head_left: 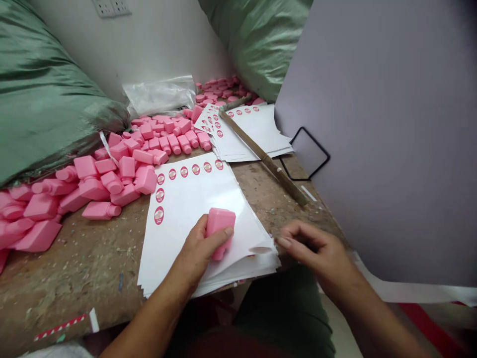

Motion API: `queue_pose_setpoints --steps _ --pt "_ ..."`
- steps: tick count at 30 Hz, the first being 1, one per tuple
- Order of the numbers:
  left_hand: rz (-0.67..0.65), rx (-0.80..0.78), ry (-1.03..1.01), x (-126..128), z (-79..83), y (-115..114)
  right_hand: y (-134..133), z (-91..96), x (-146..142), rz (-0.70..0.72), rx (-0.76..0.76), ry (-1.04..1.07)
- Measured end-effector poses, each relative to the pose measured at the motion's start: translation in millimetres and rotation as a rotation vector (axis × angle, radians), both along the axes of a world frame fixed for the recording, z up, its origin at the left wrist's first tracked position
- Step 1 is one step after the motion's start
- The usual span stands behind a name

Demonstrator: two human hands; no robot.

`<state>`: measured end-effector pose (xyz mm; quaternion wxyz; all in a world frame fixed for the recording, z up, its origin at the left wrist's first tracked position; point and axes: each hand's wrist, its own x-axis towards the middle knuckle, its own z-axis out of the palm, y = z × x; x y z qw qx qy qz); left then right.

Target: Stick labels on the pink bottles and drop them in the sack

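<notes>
My left hand (196, 251) is shut on a pink plastic bottle (220, 231), which lies pressed against a stack of white label sheets (194, 223). Rows of small oval pink labels (159, 215) run along the top and left edges of the upper sheet. My right hand (309, 251) hovers at the stack's right corner, its fingertips pinched together. Nothing shows between them. The sheet corners there curl upward.
Several loose pink bottles (126, 169) are heaped along the far side of the worn wooden table (74, 278). Beyond lie a second sheet stack (249, 134), a wooden stick (263, 156), a plastic bag (160, 94) and green sacks (40, 89). A grey board (380, 134) stands at the right.
</notes>
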<state>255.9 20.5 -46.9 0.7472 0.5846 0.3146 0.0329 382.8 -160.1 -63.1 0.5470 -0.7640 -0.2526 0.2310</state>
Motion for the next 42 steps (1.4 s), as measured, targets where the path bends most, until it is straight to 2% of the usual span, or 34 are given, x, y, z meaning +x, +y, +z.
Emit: queue_pose_setpoints --steps 2,4,6,11,14,16,20,23,25,29,31,36,42 --pt "-0.009 0.040 -0.008 -0.4 0.3 0.1 -6.1 7.9 -1.4 -0.077 0.134 0.124" --pt "0.010 0.048 -0.021 -1.4 3.9 -1.2 -7.4 15.8 -4.2 -0.111 0.192 0.207" --pt "0.028 -0.017 -0.060 -3.8 9.6 -5.1 -3.6 22.8 -9.2 -0.097 0.189 0.295" --pt "0.033 -0.340 -0.150 -16.6 19.1 -19.3 13.4 30.6 -25.6 0.000 0.107 0.434" --pt "0.129 -0.320 -0.125 -32.8 22.9 -17.7 20.4 30.0 -29.9 0.047 0.059 0.387" --pt "0.117 -0.229 -0.084 -47.2 29.3 -11.3 23.5 30.5 -30.0 0.059 0.019 0.339" --pt "-0.199 -0.035 -0.053 -68.9 42.4 1.7 27.1 34.7 -29.9 0.105 -0.042 0.184" --pt "-0.350 0.047 -0.140 -70.1 41.0 3.5 26.0 34.6 -32.3 0.179 -0.053 0.060" --pt "-0.379 -0.032 -0.152 -67.3 36.2 2.6 23.4 30.8 -33.6 0.201 -0.068 -0.083" --pt "-0.347 -0.100 -0.115 -64.4 30.5 2.4 17.7 21.3 -33.2 0.129 -0.096 -0.570" --pt "-0.336 -0.103 -0.105 -64.5 31.1 3.0 16.4 20.4 -33.3 0.116 -0.106 -0.643" --pt "-0.312 -0.122 -0.108 -63.5 33.1 1.6 20.2 27.7 -39.3 0.213 -0.114 -0.386" --pt "-0.298 -0.177 -0.085 -62.2 32.3 -2.2 25.8 24.9 -41.0 0.172 -0.082 -0.134"
